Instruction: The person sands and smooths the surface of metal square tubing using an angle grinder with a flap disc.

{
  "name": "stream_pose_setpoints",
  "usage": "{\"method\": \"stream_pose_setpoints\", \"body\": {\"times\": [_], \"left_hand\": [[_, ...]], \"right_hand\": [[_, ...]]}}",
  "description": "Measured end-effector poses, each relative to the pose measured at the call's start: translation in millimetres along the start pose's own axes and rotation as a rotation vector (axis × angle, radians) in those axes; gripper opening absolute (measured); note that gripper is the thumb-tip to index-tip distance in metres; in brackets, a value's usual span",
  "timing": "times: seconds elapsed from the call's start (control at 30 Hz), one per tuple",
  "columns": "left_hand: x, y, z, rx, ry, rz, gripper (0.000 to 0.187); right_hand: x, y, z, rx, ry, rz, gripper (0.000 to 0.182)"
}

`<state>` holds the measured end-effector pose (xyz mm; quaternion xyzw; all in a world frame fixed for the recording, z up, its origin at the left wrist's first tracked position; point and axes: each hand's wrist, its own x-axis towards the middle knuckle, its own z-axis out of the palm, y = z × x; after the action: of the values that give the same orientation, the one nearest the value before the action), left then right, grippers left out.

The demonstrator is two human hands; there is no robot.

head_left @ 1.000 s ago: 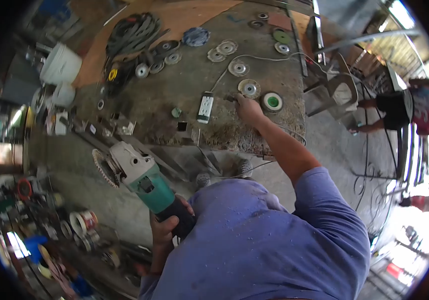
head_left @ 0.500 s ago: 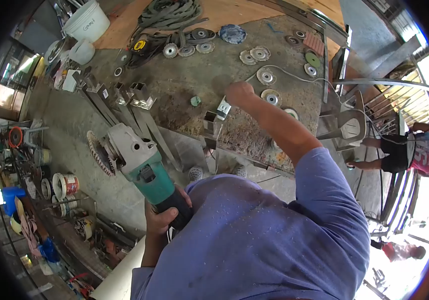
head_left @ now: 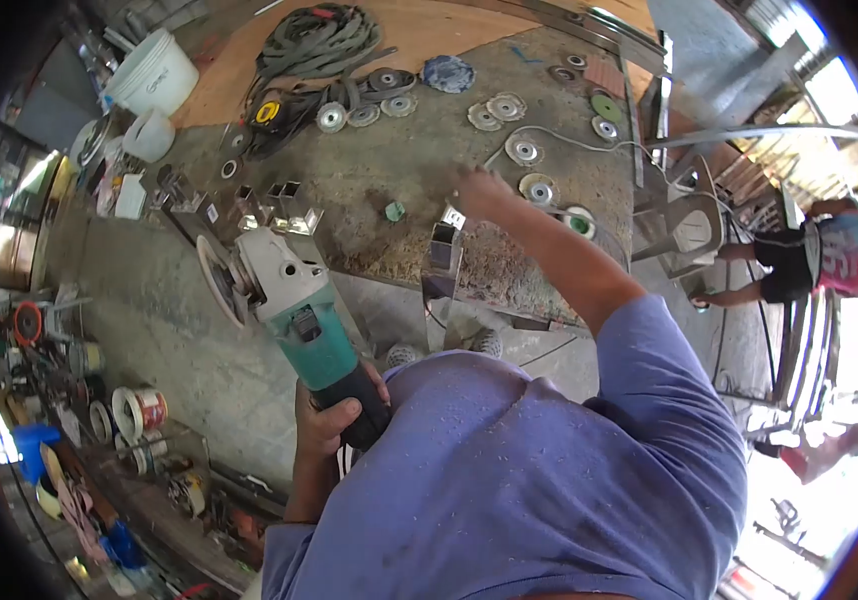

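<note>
The bulky angle grinder (head_left: 317,345) has a teal-green plastic body, a light grey metal head and a black handle. The loose cloth shirt (head_left: 539,480) is purple-blue, flecked with pale specks. The flat round disc (head_left: 606,108) is olive green, the crumpled cloth (head_left: 448,73) mottled blue, the round plastic bucket (head_left: 156,78) white with dark lettering.

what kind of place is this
Probably a metalworking shop: the left hand holds a power grinder, several discs lie on the worktable, and a square metal tube shows at its near edge.
</note>
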<state>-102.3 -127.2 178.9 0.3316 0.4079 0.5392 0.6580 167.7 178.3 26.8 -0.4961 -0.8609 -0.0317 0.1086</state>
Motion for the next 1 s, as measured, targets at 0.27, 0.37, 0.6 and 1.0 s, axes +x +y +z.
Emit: {"method": "stream_pose_setpoints", "body": {"times": [0.27, 0.37, 0.6, 1.0], "left_hand": [[73.0, 31.0, 4.0, 0.502, -0.517, -0.080, 0.058], [86.5, 23.0, 50.5, 0.504, -0.647, 0.044, 0.063], [94.5, 3.8, 60.5, 1.098, -0.850, 0.224, 0.067], [209.7, -182.3, -45.6, 0.665, -0.759, 0.066, 0.025]], "right_hand": [[-116.8, -125.8, -221.6, 1.480, 0.110, 0.034, 0.107], [-138.5, -154.4, -205.5, 1.445, 0.464, 0.282, 0.111], [-199.6, -134.5, -231.1, 1.478, 0.747, 0.570, 0.085], [-200.4, -93.0, -198.3, 1.175, 0.034, 0.816, 0.104]]}}
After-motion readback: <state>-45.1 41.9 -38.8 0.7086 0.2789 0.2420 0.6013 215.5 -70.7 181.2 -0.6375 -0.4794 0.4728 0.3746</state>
